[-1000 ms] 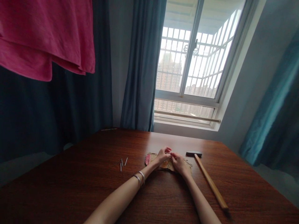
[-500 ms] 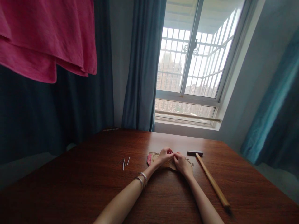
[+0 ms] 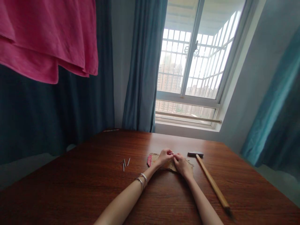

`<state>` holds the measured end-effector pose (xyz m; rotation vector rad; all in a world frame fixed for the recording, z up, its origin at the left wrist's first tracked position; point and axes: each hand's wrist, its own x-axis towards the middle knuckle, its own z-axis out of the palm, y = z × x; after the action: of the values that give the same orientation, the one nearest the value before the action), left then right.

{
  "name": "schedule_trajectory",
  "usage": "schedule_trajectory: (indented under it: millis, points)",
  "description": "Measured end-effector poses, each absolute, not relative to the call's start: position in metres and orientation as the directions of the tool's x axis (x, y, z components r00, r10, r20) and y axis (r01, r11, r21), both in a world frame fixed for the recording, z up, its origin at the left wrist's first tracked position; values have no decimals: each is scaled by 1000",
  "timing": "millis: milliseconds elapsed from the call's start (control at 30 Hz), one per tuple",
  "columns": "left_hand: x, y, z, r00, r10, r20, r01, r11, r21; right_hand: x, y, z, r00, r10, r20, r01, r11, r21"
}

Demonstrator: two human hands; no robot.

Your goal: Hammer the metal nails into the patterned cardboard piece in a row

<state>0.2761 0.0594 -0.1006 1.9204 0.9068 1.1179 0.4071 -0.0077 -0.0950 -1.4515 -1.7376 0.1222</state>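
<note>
My left hand (image 3: pixel 165 156) and my right hand (image 3: pixel 182 163) meet over a small flat tan piece with a red edge (image 3: pixel 152 159) that lies on the wooden table (image 3: pixel 93 184). Both hands have their fingers pinched together around a tiny item between them, too small to name. Silver bangles (image 3: pixel 141 180) circle my left wrist. A hammer (image 3: pixel 209 178) with a dark head and a long wooden handle lies just right of my right hand. Several loose nails (image 3: pixel 124 162) lie left of my left hand.
A window (image 3: pixel 192 65) with a grille stands behind the table, with blue curtains (image 3: pixel 142 65) on both sides. A pink cloth (image 3: pixel 47 37) hangs at the upper left. The table's right edge runs close to the hammer handle's end.
The hands have stayed together over the flat piece, with only slight finger movement. The view has shifted a little to the left.
</note>
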Motion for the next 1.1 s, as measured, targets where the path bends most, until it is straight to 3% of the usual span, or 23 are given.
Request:
schedule_trajectory:
  millis: [400,567,667,767,900,1100]
  points:
    - [280,65,-107,385,839,386,247,-496,833,447,-18,-71,106,891,442,807,182,-561]
    - [280,64,-109,387,834,394,228,-500,835,501,-54,-58,427,867,256,891,-355,-283]
    - [280,64,-109,383,833,398,225,-502,835,518,-80,-62,552,828,95,828,-531,-182]
    - [280,63,-108,380,834,400,230,-504,832,523,-100,-70,538,843,-14,830,-533,-163]
    - [279,61,-106,373,835,403,249,-509,824,522,-110,-77,496,867,-48,853,-497,-162]
    - [278,58,-103,370,832,414,245,-517,820,515,-100,-84,420,908,0,824,-381,-418]
